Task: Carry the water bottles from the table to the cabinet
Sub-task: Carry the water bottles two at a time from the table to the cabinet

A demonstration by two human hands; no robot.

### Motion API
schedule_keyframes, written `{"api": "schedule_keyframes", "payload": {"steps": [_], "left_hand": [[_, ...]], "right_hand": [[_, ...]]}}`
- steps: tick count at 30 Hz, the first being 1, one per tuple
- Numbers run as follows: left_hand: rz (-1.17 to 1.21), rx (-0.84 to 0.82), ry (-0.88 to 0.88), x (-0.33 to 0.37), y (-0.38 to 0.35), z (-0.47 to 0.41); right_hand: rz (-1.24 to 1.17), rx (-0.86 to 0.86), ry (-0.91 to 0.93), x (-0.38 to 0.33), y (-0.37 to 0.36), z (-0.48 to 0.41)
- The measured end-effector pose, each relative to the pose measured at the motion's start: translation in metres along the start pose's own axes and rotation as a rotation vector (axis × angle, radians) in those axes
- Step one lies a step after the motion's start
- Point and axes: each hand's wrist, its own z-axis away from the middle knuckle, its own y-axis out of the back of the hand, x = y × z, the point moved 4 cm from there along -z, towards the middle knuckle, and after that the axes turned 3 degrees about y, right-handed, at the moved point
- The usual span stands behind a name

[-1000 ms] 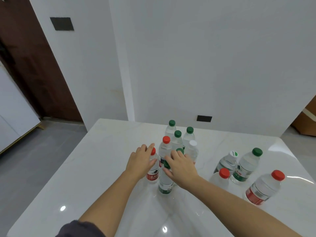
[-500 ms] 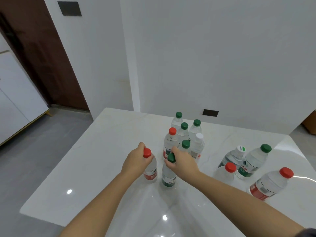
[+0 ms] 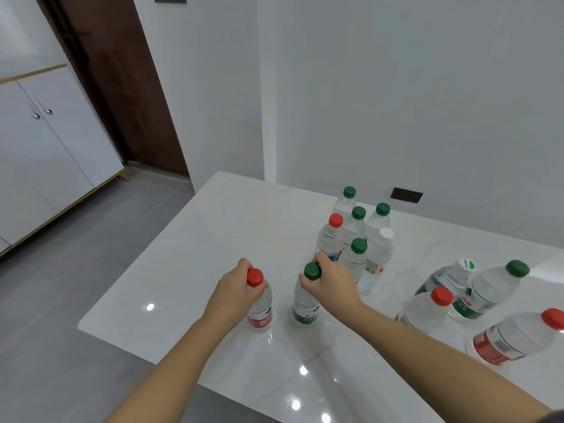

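My left hand (image 3: 233, 293) grips the neck of a small red-capped bottle (image 3: 260, 312) with a red label. My right hand (image 3: 331, 282) grips the neck of a green-capped bottle (image 3: 305, 306) with a green label. Both bottles stand upright near the left front of the white marble table (image 3: 213, 248). Behind my right hand stands a cluster of several more bottles (image 3: 355, 236), mostly green-capped, one red-capped, one white-capped. The white cabinet (image 3: 45, 154) with two knobs stands at the far left across the grey floor.
Several larger bottles (image 3: 485, 294) stand at the right of the table, two with red caps. A brown door (image 3: 122, 80) is left of the white wall. The grey floor (image 3: 91, 239) lies between table and cabinet.
Both hands went from reaching over the bottles to gripping one neck each. The two gripped bottles now sit apart from the cluster, and the camera has turned left, showing the cabinet.
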Motion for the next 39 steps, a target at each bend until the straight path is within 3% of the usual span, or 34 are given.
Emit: {"api": "schedule_keyframes", "payload": {"steps": [11, 19, 28, 39], "left_hand": [[0.245, 0.147, 0.026, -0.015, -0.011, 0.011], [0.447, 0.088, 0.348, -0.078, -0.077, 0.028], [0.552, 0.169, 0.411, -0.111, -0.120, 0.022], [0.560, 0.190, 0.554, -0.119, -0.146, 0.005]], "right_hand": [[-0.233, 0.011, -0.041, 0.021, -0.012, 0.013], [-0.338, -0.238, -0.240, 0.074, -0.069, 0.039], [-0.540, -0.205, -0.280, 0.096, -0.116, 0.042], [-0.464, -0.159, -0.365, 0.108, -0.143, 0.034]]}}
